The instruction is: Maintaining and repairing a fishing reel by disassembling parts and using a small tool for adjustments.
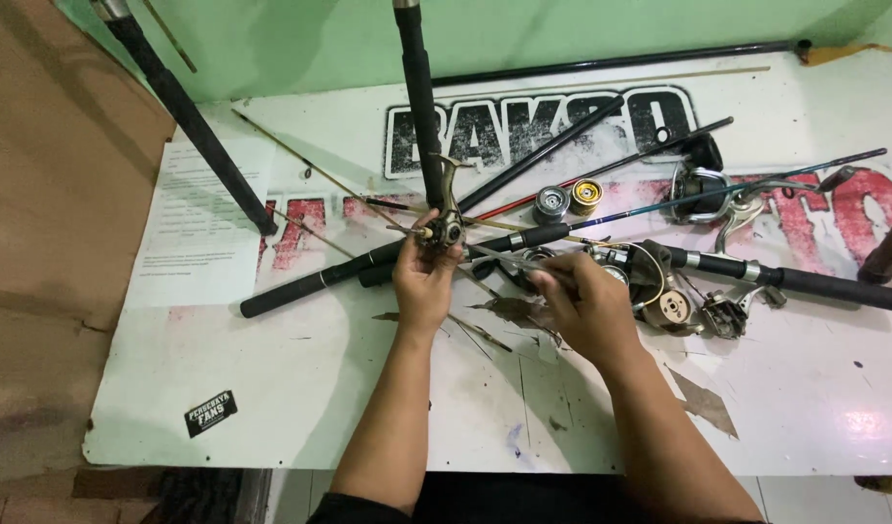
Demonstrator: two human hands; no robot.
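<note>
Gripping the reel body in my left hand, right hand pinching a thin tool (keep it steady).

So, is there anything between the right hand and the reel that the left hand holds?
Nothing visible blocks it. The left hand holds the reel; the right hand points a thin tool at it across open space.

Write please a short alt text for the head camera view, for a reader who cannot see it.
A person's left hand holds a fishing reel body upright over a white table, while the right hand pokes a thin metal tool toward it. Fishing rods, loose spools and other reels lie scattered around.
</note>
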